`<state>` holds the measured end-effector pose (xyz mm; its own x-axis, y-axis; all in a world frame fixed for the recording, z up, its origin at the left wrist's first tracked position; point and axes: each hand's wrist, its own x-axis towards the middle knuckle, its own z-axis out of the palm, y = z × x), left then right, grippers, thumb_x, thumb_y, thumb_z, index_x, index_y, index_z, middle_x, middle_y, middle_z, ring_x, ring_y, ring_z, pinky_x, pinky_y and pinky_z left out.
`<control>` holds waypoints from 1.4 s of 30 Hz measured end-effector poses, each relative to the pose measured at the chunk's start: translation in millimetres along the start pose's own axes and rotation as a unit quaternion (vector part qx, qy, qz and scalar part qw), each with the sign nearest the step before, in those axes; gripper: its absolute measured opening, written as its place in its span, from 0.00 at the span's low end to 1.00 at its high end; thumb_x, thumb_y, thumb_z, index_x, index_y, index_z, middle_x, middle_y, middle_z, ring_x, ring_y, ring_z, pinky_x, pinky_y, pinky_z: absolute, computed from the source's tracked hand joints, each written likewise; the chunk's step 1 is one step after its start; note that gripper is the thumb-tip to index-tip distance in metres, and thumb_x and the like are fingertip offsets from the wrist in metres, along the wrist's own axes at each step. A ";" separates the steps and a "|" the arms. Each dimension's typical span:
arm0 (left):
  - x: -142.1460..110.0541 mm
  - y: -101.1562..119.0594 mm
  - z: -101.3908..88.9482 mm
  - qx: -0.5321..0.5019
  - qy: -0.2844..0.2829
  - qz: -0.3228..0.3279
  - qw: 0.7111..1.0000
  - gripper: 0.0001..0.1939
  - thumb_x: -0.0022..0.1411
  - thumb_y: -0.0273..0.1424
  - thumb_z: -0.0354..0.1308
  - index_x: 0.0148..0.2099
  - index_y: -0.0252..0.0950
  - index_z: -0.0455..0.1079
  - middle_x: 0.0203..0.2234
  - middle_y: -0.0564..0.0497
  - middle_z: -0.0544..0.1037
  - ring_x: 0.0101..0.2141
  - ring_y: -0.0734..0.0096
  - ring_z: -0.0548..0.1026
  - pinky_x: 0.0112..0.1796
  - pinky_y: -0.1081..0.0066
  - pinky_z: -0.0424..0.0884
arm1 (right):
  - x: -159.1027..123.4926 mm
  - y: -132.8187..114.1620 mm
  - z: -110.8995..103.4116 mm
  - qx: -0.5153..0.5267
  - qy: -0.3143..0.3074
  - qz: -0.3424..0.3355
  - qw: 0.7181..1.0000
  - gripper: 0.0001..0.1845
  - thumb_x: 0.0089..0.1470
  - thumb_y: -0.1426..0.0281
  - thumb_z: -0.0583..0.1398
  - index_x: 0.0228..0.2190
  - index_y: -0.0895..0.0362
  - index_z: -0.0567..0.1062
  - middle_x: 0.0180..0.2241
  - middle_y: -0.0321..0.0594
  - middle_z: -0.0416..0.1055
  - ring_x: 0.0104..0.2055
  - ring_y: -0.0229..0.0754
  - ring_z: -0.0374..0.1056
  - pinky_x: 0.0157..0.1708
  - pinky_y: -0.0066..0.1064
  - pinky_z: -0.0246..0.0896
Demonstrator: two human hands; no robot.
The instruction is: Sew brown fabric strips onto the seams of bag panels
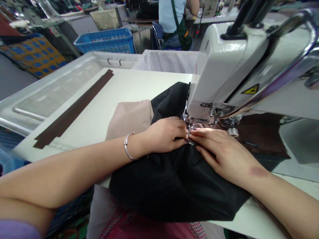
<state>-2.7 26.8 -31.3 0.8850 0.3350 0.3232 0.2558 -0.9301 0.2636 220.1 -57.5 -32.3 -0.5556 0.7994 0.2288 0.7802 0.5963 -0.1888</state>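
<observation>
Both of my hands meet at the needle area of a white sewing machine (214, 76). My left hand (165, 134), with a silver bracelet at its wrist, has its fingers curled closed on black fabric (174, 186) just left of the presser foot (190, 126). Opposite it, my right hand (215, 146) lies with fingers stretched out flat on the cloth, fingertips close to the foot. The black fabric bunches under both hands and hangs over the front edge. A beige fabric panel (132, 116) joins it on the left. The fingertips partly hide the stitching spot.
Dark brown strips (74, 109) lie on the white tabletop (139, 83). A clear plastic bin (50, 86) stands beyond its left edge, with a blue basket (107, 39) farther back. Brown material (261, 132) sits under the machine arm. A seated person (171, 20) is in the background.
</observation>
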 end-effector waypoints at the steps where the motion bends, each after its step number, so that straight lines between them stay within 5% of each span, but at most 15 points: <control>1: 0.7 -1.0 0.0 0.000 0.001 0.002 1.000 0.10 0.65 0.31 0.54 0.40 0.35 0.76 0.39 0.47 0.78 0.44 0.65 0.74 0.49 0.66 0.69 | 0.4 1.0 0.5 0.000 0.000 0.002 1.000 0.17 0.62 0.68 0.54 0.51 0.56 0.71 0.53 0.45 0.70 0.56 0.50 0.64 0.55 0.49 0.60; 22: 3.6 -6.3 -2.1 -0.019 -0.001 -0.005 1.000 0.09 0.64 0.30 0.55 0.42 0.36 0.76 0.40 0.47 0.78 0.45 0.65 0.74 0.50 0.64 0.68 | 5.9 3.2 -2.3 0.019 0.004 0.011 1.000 0.17 0.62 0.69 0.53 0.50 0.56 0.72 0.50 0.45 0.70 0.54 0.50 0.65 0.54 0.48 0.61; 27: 9.2 -7.3 -16.6 -0.020 -0.070 0.002 0.997 0.10 0.60 0.25 0.56 0.44 0.35 0.73 0.41 0.46 0.77 0.45 0.64 0.74 0.50 0.65 0.69 | 11.6 1.1 -3.9 -0.010 0.027 0.003 1.000 0.16 0.60 0.66 0.57 0.49 0.54 0.74 0.49 0.45 0.72 0.51 0.51 0.67 0.48 0.45 0.65; 33: 10.4 -9.5 -28.7 -0.017 -0.113 0.015 0.993 0.24 0.53 0.17 0.54 0.53 0.31 0.64 0.46 0.42 0.73 0.46 0.63 0.73 0.48 0.68 0.69 | 15.9 -3.3 1.6 -0.047 0.043 0.039 0.997 0.15 0.62 0.67 0.53 0.45 0.57 0.76 0.46 0.46 0.74 0.49 0.53 0.68 0.46 0.44 0.64; 38: 3.8 -18.9 -20.2 -0.006 -0.094 0.046 0.994 0.12 0.63 0.27 0.56 0.49 0.33 0.68 0.42 0.44 0.76 0.43 0.65 0.75 0.46 0.68 0.70 | 15.7 -1.7 2.1 -0.024 0.032 0.033 0.999 0.14 0.62 0.68 0.54 0.42 0.57 0.77 0.45 0.44 0.74 0.50 0.52 0.67 0.47 0.43 0.64; 42: 1.5 -18.8 -12.8 0.016 -0.078 0.046 0.996 0.12 0.64 0.33 0.56 0.48 0.33 0.69 0.41 0.43 0.77 0.44 0.64 0.75 0.46 0.67 0.71 | 16.5 -3.6 -0.7 -0.027 0.023 0.033 0.999 0.14 0.62 0.69 0.53 0.42 0.56 0.78 0.45 0.44 0.75 0.49 0.51 0.68 0.45 0.43 0.64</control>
<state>-11.2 46.7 -24.2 0.9540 0.2234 0.1997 0.1810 -0.9608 0.2102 208.3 -46.6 -27.2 -0.4892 0.8318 0.2624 0.8301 0.5363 -0.1527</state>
